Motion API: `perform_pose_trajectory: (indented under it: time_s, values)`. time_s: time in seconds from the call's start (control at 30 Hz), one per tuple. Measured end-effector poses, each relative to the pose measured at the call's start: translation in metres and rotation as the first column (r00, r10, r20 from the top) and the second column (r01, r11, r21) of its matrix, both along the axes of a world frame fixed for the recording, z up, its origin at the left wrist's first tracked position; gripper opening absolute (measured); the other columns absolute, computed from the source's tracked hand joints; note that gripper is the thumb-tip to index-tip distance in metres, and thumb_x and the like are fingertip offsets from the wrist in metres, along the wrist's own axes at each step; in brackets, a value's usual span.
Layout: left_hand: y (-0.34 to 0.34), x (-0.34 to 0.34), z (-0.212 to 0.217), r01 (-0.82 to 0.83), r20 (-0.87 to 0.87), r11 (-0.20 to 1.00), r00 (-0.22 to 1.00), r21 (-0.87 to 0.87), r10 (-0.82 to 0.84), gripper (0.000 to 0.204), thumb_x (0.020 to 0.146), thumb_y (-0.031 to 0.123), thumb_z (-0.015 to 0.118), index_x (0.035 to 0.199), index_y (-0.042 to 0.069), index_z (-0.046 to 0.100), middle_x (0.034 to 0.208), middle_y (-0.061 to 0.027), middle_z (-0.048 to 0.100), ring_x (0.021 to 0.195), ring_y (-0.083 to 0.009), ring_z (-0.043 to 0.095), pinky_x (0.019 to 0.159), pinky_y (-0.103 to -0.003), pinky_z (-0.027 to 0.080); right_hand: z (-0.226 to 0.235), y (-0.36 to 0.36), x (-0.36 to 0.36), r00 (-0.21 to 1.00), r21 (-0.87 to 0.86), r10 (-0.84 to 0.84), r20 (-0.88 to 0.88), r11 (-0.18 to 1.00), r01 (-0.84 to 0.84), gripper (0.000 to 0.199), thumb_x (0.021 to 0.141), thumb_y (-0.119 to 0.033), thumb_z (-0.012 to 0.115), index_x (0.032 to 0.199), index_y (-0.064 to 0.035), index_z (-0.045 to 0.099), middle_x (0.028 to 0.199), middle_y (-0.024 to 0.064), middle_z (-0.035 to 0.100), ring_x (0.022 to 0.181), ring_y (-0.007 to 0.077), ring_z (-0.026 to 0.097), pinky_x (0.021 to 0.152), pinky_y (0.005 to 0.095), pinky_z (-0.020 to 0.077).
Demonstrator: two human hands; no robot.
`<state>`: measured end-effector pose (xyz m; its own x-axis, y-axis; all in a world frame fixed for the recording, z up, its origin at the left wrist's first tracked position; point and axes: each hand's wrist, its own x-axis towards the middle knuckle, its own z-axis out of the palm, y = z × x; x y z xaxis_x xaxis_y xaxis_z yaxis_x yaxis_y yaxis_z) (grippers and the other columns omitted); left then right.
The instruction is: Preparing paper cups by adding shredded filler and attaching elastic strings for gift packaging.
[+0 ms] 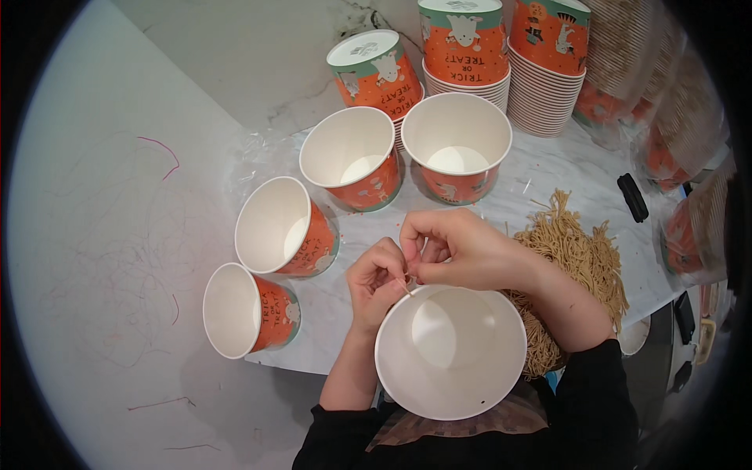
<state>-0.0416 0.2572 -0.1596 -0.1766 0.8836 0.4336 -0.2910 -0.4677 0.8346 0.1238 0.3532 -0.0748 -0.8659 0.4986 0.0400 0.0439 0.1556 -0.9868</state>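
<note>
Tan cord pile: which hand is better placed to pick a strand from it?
Likely the right hand: its forearm overlaps the tan cord pile in this view. The left hand is farther away, with the right hand in between.

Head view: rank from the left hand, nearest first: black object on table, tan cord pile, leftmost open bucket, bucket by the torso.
From the left hand:
1. Bucket by the torso: right at the hand, lower right.
2. Leftmost open bucket: left.
3. Tan cord pile: right.
4. Black object: farther right.
</note>
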Motion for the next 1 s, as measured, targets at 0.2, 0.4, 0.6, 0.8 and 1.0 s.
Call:
perform_pose_trajectory:
  time_s: [0.2, 0.4, 0.6, 0.8, 1.0]
  values:
    - [-0.004, -0.001, -0.002, 0.028, 0.114, 1.0, 0.993, -0.014, -0.027, 0.014, 0.08, 0.012, 0.069, 0.081, 0.002, 0.059, 0.082, -0.0046, 0.052, 0.075, -0.0114, 0.047, 0.068, -0.024, 0.038, 0.001, 0.001, 0.0, 0.999, 0.006, 0.015, 0.036, 1.0, -0.015, 0.012, 0.082, 0.004, 0.065, 0.089, -0.0036, 0.058, 0.079, -0.0021, 0.061, 0.07, 0.0015, 0.058, 0.062, 0.02, 0.0457]
    - [0.001, 0.007, -0.001, 0.033, 0.075, 0.999, 0.997, 0.031, -0.035, 0.018, 0.082, 0.015, 0.068, 0.078, 0.003, 0.055, 0.085, -0.0058, 0.053, 0.075, -0.0127, 0.048, 0.07, -0.026, 0.04, -0.002, -0.002, -0.001, 0.993, 0.151, 0.065, -0.098, 0.987, -0.049, 0.009, 0.083, 0.001, 0.064, 0.087, -0.0022, 0.057, 0.078, 0.0002, 0.061, 0.073, 0.0071, 0.058, 0.066, 0.0241, 0.0476]
    - [0.0, -0.004, -0.009, 0.292, 0.449, 0.87, 0.889, -0.398, -0.093, 0.018, 0.089, 0.018, 0.06, 0.078, 0.006, 0.053, 0.065, 0.0019, 0.049, 0.059, -0.0064, 0.042, 0.056, -0.022, 0.034, 0.001, -0.003, -0.004, 0.998, 0.25, -0.015, -0.059, 0.968, 0.03, 0.011, 0.081, 0.001, 0.065, 0.088, -0.0009, 0.056, 0.077, 0.0037, 0.06, 0.074, 0.0106, 0.059, 0.068, 0.0265, 0.0496]
    - [0.001, 0.005, 0.005, 0.145, 0.328, 0.864, 0.945, -0.482, 0.025, 0.016, 0.09, 0.013, 0.058, 0.079, 0.001, 0.059, 0.068, 0.0009, 0.051, 0.061, -0.0062, 0.044, 0.057, -0.024, 0.036, 0.005, -0.011, 0.002, 0.993, 0.235, -0.11, -0.051, 0.965, 0.119, 0.01, 0.082, 0.002, 0.064, 0.088, -0.0008, 0.056, 0.078, 0.0068, 0.061, 0.074, 0.0163, 0.063, 0.068, 0.0303, 0.0509]
    - [-0.008, -0.01, 0.011, 0.339, 0.397, 0.836, 0.904, -0.431, -0.161, 0.018, 0.09, 0.011, 0.056, 0.09, -0.005, 0.064, 0.084, -0.0071, 0.063, 0.067, -0.0094, 0.051, 0.065, -0.025, 0.045, 0.014, -0.025, 0.003, 0.986, 0.628, -0.156, -0.059, 0.762, 0.158, 0.014, 0.083, -0.006, 0.064, 0.088, -0.0036, 0.052, 0.079, 0.0149, 0.06, 0.075, 0.0369, 0.063, 0.063, 0.0453, 0.0494]
